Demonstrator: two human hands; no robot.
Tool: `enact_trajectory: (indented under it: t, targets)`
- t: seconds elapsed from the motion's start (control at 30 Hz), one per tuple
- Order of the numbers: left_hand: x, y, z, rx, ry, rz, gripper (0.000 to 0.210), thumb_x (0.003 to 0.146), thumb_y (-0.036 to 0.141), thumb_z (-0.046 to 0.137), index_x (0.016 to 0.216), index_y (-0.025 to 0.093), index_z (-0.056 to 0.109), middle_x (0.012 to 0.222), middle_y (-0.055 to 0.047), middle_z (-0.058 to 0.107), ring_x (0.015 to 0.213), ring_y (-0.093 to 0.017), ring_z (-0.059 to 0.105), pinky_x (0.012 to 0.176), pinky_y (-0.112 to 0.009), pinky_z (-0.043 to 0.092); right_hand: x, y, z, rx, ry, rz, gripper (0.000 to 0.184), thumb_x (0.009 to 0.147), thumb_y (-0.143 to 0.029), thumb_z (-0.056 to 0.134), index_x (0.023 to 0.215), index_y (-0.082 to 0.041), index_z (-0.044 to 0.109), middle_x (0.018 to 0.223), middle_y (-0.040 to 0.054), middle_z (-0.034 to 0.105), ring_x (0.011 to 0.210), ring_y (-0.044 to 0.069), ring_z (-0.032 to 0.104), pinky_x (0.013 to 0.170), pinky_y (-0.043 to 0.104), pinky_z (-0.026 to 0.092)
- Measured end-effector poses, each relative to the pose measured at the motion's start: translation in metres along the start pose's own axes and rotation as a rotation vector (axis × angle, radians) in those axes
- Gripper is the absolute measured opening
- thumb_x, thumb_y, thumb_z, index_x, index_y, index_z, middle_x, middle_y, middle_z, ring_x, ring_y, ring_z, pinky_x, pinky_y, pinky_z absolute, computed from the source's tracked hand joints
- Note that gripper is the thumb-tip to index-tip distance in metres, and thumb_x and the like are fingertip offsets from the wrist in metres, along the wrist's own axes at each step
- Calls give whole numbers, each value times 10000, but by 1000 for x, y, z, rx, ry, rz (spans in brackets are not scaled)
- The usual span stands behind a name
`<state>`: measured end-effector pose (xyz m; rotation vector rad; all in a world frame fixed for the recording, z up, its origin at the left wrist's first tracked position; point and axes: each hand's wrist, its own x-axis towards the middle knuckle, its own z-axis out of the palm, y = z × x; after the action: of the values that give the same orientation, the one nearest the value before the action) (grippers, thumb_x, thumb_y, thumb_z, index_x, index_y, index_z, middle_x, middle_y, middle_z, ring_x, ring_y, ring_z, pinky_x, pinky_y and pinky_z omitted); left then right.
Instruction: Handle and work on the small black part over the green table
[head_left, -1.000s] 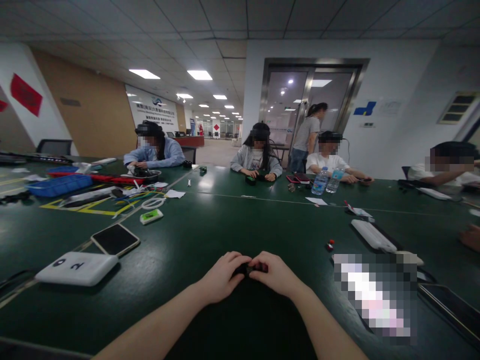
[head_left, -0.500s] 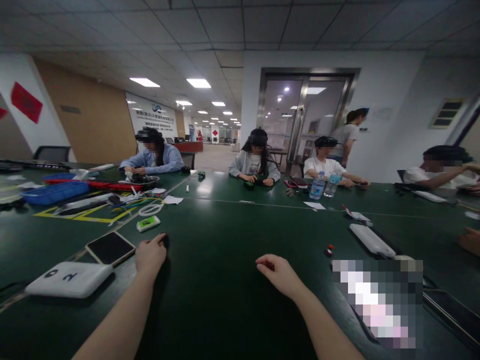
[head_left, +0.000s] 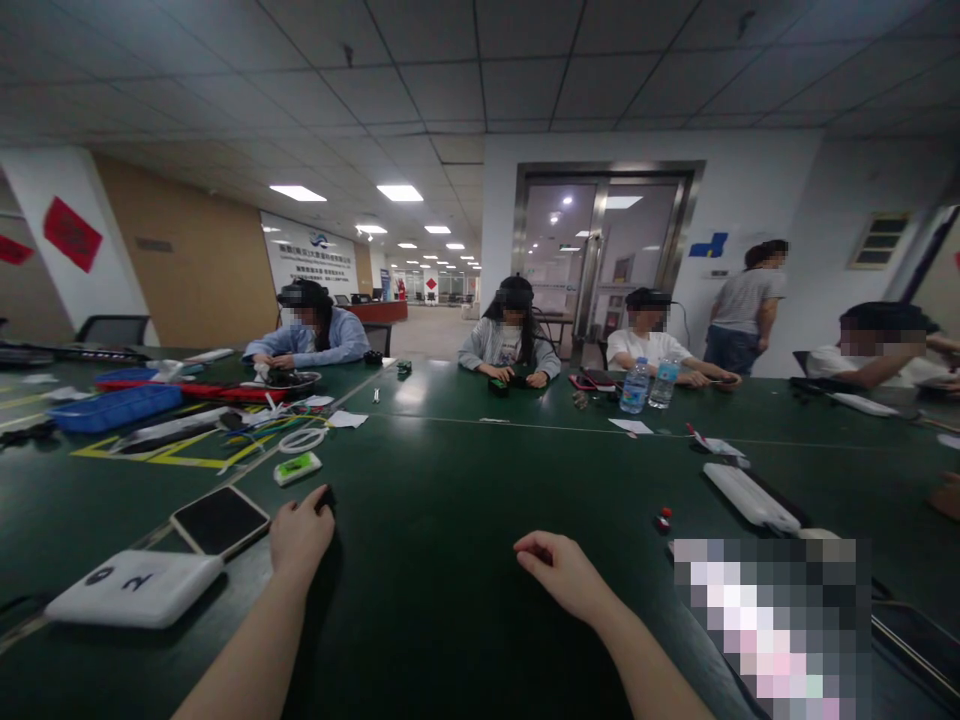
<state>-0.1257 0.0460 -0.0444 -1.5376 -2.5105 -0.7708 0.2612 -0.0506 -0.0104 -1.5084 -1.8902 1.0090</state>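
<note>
My left hand [head_left: 301, 538] rests on the dark green table [head_left: 427, 560], its fingers bent around a small black object [head_left: 325, 498] whose kind I cannot make out. Just left of that hand lies a phone [head_left: 220, 520] with a dark screen. A white power-bank-like case [head_left: 136, 588] marked "2" sits nearer me, touching the phone's edge. Beyond my fingertips is a small white and green packet [head_left: 297, 468]. On the right, my right hand [head_left: 564, 575] lies on the table with its fingers curled together, and nothing shows in them.
At left stand a blue tray [head_left: 116, 408] and a coil of white cable [head_left: 303, 439] among loose wires. Two water bottles [head_left: 635, 386] stand at the far side. A small red item [head_left: 663, 519] and a white device [head_left: 750, 497] lie right. Several people sit around the table.
The whole view has shifted slightly, so the scene sits lower in the picture. A person walking by the back wall has moved right. Both my hands keep nearly the same pose.
</note>
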Motion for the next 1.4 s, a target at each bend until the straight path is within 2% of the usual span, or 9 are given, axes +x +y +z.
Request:
enact_trajectory:
  t: [0.17, 0.33, 0.57, 0.67, 0.83, 0.97, 1.17, 1.33, 1.4]
  targets:
    - [0, 4, -2, -89, 42, -34, 453, 755, 238, 472, 1190, 217, 595, 1036, -139, 584, 1060, -317, 529, 877, -422, 430, 1, 1, 0, -4, -5, 2, 260, 855, -356, 509, 1053, -222, 611, 978, 18, 635, 886, 174, 593, 771, 307, 453]
    - [-4, 11, -12, -313, 200, 41, 495, 734, 80, 376, 1189, 114, 570, 1142, -144, 564, 1101, -262, 512, 963, -379, 396, 1, 1, 0, 4, -5, -4, 261, 854, -361, 510, 1049, -224, 617, 995, 20, 634, 904, 180, 593, 777, 312, 456]
    - [-14, 20, -29, -565, 374, 131, 559, 662, 3, 355, 1154, 165, 566, 1243, -69, 528, 1169, -210, 479, 1034, -329, 351, 3, 5, 1, 21, -4, -12, 275, 848, -380, 517, 1049, -224, 619, 983, 18, 636, 900, 185, 597, 779, 312, 454]
    - [-15, 21, -30, -580, 375, 84, 555, 638, 8, 382, 1146, 154, 553, 1227, -81, 538, 1189, -234, 461, 1039, -369, 343, 2, 2, 0, 20, -9, -13, 272, 849, -378, 517, 1047, -223, 618, 986, 17, 635, 903, 182, 596, 782, 310, 455]
    - [-16, 23, -31, -690, 330, -68, 536, 705, 41, 354, 1210, 156, 491, 1178, -77, 577, 1119, -227, 526, 982, -387, 398, -1, -2, -1, 20, -3, 1, 255, 849, -356, 520, 1037, -219, 625, 985, 20, 638, 908, 185, 598, 783, 312, 459]
    - [-17, 22, -34, -643, 296, -49, 520, 645, 22, 372, 1091, 195, 575, 1176, -41, 579, 1112, -244, 524, 944, -393, 428, 0, 0, -1, 17, -1, -6, 248, 850, -349, 522, 1036, -222, 626, 985, 17, 638, 908, 184, 601, 782, 314, 464]
    - [-17, 21, -35, -622, 419, -45, 515, 625, 59, 383, 1102, 143, 558, 1158, -85, 557, 1148, -255, 478, 1012, -397, 354, 1, 3, -1, 19, -4, -5, 255, 853, -354, 521, 1050, -226, 619, 1010, 20, 636, 924, 179, 600, 796, 318, 468]
    - [-16, 21, -32, -684, 344, -87, 546, 624, 55, 374, 1126, 168, 558, 1123, -77, 567, 1020, -262, 546, 901, -412, 433, 0, -1, -2, 11, -10, 14, 255, 852, -348, 520, 1051, -223, 621, 1018, 19, 637, 936, 184, 596, 804, 319, 464]
    - [-14, 20, -30, -717, 391, -37, 518, 575, 41, 383, 1033, 170, 588, 1104, -72, 570, 1030, -264, 536, 899, -410, 428, 0, -2, -2, 14, -17, 21, 260, 851, -347, 520, 1053, -219, 622, 1026, 23, 637, 947, 186, 592, 806, 315, 461]
